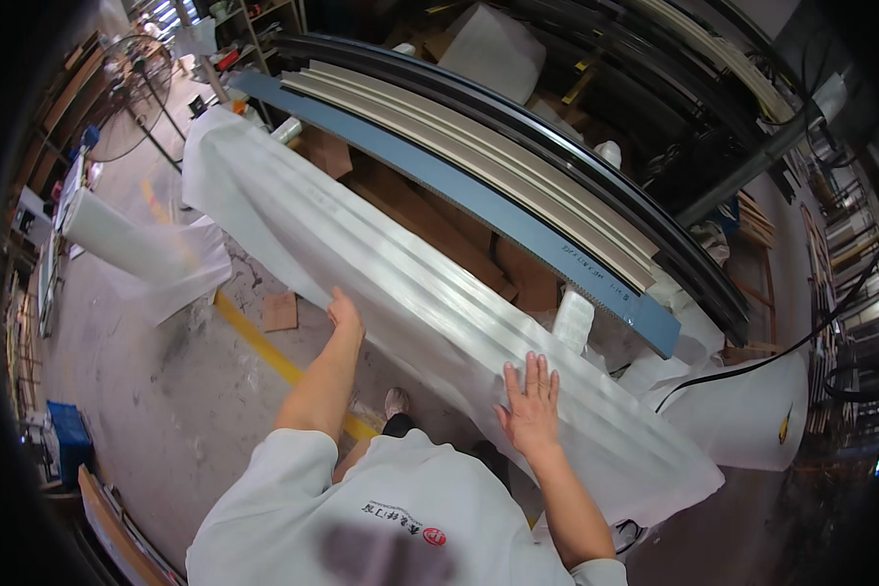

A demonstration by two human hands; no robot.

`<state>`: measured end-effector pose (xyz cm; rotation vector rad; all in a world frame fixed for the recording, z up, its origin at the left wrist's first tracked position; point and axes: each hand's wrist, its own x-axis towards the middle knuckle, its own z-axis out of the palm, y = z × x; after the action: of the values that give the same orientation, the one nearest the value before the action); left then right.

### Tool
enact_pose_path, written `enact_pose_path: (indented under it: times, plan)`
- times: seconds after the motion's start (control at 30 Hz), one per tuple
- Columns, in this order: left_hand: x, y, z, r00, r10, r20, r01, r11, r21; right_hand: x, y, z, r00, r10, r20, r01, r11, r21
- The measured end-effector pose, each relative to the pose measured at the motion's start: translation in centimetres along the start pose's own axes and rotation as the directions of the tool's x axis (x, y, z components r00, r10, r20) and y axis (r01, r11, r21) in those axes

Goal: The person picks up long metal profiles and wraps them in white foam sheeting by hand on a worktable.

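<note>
A thin white foam sheet [400, 283] lies draped over a long ridged piece that runs from the far left to the near right. The ridges show faintly through the sheet. At its near edge, left of the middle, my left hand [345, 317] has its fingers closed on the sheet's hanging border. My right hand [530, 410] rests flat on top of the covered piece, fingers spread, toward its right part. Just behind lies a long blue-grey strip [439, 181] with handwritten marks near its right end.
Cream profiles [479, 161] and black profiles [557, 137] lie behind the blue-grey strip. A white-wrapped support [573, 320] sits under it. One white foam roll [762, 410] is at the right, another [117, 234] at the left. A black cable [781, 352] arches at right; a fan [132, 98] stands far left.
</note>
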<state>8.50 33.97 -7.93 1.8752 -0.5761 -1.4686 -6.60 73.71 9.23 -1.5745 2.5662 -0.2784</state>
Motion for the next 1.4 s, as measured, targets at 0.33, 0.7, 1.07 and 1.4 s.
enact_pose_path:
  times: [0.33,0.7,1.07,1.4]
  plan:
    - [3.4,4.9,2.4,0.734,-0.099,0.672,0.473,0.784,-0.401,6.0,0.8,0.4,0.998,0.028,-0.052,-0.018,0.984,0.176]
    - [9.5,15.3,-5.7,0.965,0.259,0.047,-0.232,0.922,-0.311,30.9,12.7,11.6,0.429,0.515,0.742,0.020,-0.827,0.562]
    - [8.5,25.9,16.4,0.833,0.093,0.545,0.065,0.962,-0.264,33.0,16.0,15.1,0.495,0.603,0.626,0.410,-0.797,0.443]
    - [30.1,32.5,31.7,0.883,-0.018,0.468,0.190,0.927,-0.322,29.8,6.2,5.7,0.230,0.717,0.658,0.342,-0.693,0.635]
